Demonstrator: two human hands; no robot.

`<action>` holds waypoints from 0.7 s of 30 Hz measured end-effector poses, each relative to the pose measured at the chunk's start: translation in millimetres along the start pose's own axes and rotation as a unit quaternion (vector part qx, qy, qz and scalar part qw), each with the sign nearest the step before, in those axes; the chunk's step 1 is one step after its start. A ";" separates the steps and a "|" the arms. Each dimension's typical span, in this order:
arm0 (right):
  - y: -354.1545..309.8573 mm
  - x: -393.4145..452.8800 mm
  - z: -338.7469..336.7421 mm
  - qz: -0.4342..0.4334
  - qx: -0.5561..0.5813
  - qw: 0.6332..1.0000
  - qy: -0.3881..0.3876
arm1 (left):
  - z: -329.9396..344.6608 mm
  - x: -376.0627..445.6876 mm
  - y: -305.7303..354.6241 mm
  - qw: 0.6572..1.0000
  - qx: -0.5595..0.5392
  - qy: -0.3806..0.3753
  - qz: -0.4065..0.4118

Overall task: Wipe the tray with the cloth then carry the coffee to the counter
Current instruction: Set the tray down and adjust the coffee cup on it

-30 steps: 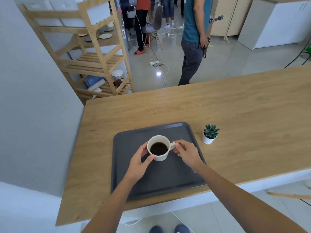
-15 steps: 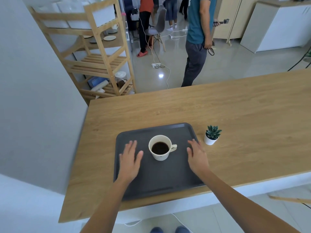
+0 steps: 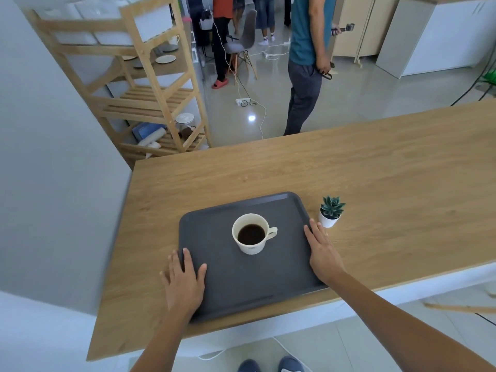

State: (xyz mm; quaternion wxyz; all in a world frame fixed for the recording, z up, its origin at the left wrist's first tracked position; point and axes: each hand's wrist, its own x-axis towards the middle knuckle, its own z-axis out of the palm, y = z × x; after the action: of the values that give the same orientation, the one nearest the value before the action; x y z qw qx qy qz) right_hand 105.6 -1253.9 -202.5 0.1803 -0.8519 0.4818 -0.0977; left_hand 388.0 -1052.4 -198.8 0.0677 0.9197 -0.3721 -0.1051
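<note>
A dark grey tray [image 3: 230, 288] lies on the wooden counter [image 3: 389, 183] near its front edge. A white cup of black coffee [image 3: 251, 234] stands upright in the tray's middle, handle to the right. My left hand [image 3: 183, 283] lies flat over the tray's left rim, fingers spread. My right hand [image 3: 323, 253] rests along the tray's right rim, fingers straight. Neither hand touches the cup. No cloth is in view.
A small potted succulent [image 3: 330, 214] stands just right of the tray, close to my right fingertips. A grey wall [image 3: 53, 183] bounds the counter's left. Beyond it are a wooden shelf rack [image 3: 139, 89], a standing person [image 3: 306, 63] and floor cables.
Both hands let go of the cup, moved apart over the tray, and now rest at its left and right rims. The cup stayed in place.
</note>
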 end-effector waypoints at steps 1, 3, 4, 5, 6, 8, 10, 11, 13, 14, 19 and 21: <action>0.3 -2.2 -0.2 -0.002 0.027 1.000 0.015 | -3.2 -1.1 4.3 0.999 -0.031 0.017 -0.007; -1.4 -11.6 -7.7 0.029 0.121 0.989 0.079 | -15.9 -5.7 25.4 0.986 -0.123 0.113 0.014; -1.3 -16.9 -13.3 0.062 0.168 0.977 0.120 | -25.9 -9.4 43.3 0.969 -0.170 0.171 0.055; -0.3 -21.6 -20.0 0.098 0.206 0.961 0.157 | -38.0 -14.4 66.1 0.946 -0.217 0.212 0.113; 1.6 -24.5 -26.7 0.134 0.236 0.945 0.185 | -50.6 -19.7 92.6 0.922 -0.263 0.224 0.174; 9.2 -23.7 -39.1 0.191 0.291 0.914 0.209 | -66.4 -29.3 148.9 0.879 -0.353 0.157 0.280; 18.7 -14.9 -49.1 0.221 0.335 0.893 0.205 | -67.2 -34.0 200.8 0.854 -0.408 0.021 0.323; 24.5 -9.2 -51.1 0.228 0.355 0.886 0.193 | -62.5 -33.2 224.3 0.849 -0.422 -0.039 0.316; 34.1 0.6 -53.1 0.218 0.406 0.874 0.154 | -49.3 -27.0 264.1 0.844 -0.450 -0.162 0.244; 37.9 4.1 -53.1 0.208 0.437 0.864 0.134 | -40.8 -21.5 279.4 0.836 -0.461 -0.221 0.198; 39.3 12.7 -65.1 0.196 0.557 0.805 0.060 | -7.0 3.0 313.3 0.770 -0.518 -0.371 0.023; 36.6 20.2 -76.0 0.183 0.569 0.800 0.047 | 10.9 21.5 311.6 0.756 -0.548 -0.356 0.030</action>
State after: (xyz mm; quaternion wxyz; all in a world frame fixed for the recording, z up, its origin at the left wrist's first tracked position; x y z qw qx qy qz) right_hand 61.5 -1304.6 -147.8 0.6242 -0.4862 0.4946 -0.3596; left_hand 191.6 -1290.4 -149.3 0.4260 0.6098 -0.2753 -0.6090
